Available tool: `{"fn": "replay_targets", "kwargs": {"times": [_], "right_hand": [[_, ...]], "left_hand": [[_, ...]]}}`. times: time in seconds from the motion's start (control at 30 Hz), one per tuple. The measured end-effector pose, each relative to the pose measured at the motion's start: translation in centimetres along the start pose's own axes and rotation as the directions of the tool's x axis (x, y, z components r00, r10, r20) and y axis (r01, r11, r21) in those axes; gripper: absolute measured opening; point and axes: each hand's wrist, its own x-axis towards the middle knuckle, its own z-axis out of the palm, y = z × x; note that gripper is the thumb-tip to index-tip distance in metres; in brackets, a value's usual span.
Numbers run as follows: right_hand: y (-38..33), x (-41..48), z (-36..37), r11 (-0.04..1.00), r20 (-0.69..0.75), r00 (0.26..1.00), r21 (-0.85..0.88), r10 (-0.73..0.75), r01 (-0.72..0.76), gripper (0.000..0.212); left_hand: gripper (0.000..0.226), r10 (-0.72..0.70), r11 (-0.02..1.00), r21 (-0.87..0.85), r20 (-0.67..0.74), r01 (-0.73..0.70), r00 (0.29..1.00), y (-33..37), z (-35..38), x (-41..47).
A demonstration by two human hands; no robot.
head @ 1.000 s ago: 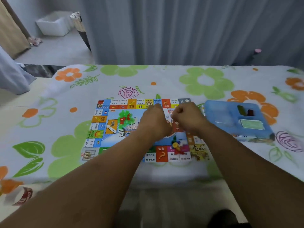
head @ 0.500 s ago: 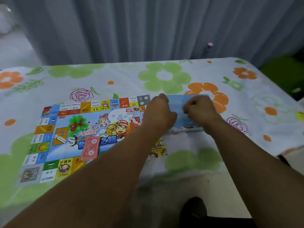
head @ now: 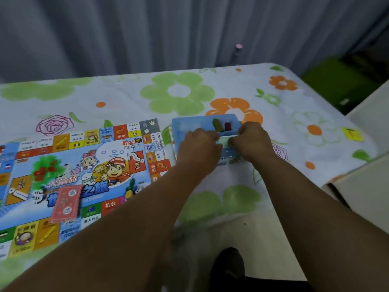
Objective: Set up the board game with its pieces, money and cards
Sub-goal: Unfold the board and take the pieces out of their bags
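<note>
Head view: the game board (head: 84,165) lies open on the flowered table (head: 294,123), with a red card (head: 65,204) on it toward 7 o'clock. The blue tray (head: 189,125) sits at the board's 3 o'clock. The left hand (head: 200,150) and right hand (head: 254,142) reach into it. Their curled fingers appear to pinch the pale green money stack (head: 224,141). The green piece (head: 217,124) and red piece (head: 228,126) stand at the tray's 12 o'clock. The step in hand is likely unpacking the money. The next move calls for lifting the stack out whole.
</note>
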Motion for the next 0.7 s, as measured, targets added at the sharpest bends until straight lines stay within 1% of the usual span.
{"fn": "replay_targets", "kwargs": {"times": [0.13,0.23,0.4,0.5,0.63,0.7], "right_hand": [[-0.3,0.2,0.3,0.996,0.041,0.999,-0.086,0.0,0.003,0.034],[-0.4,0.4,0.4,0.995,0.068,0.998,-0.096,0.003,0.004,0.028],[-0.8,1.1,0.3,0.993,0.098,0.991,0.065,0.092,-0.099,0.029],[-1.0,1.5,0.3,0.98,0.104,0.988,0.149,0.118,-0.133,0.022],[-1.3,2.2,0.7,0.977,0.129,0.984,0.161,0.123,-0.143,0.013],[-1.4,2.3,1.0,0.979,0.154,0.979,0.133,0.131,-0.152,0.017]], "left_hand": [[0.028,-0.007,0.998,0.065,0.008,0.006,1.0,-0.1,0.7,0.2],[0.025,-0.025,0.999,0.045,-0.004,0.025,1.0,-0.3,1.2,0.1],[0.022,-0.048,0.999,-0.003,-0.007,0.048,0.999,-0.5,1.6,0.1],[0.021,-0.052,0.998,-0.026,-0.016,0.052,0.998,-0.6,1.6,0.0],[0.022,-0.054,0.998,-0.039,-0.017,0.054,0.998,-0.6,1.7,0.0],[0.022,-0.056,0.998,-0.037,-0.021,0.056,0.998,-0.7,1.7,-0.1]]}}
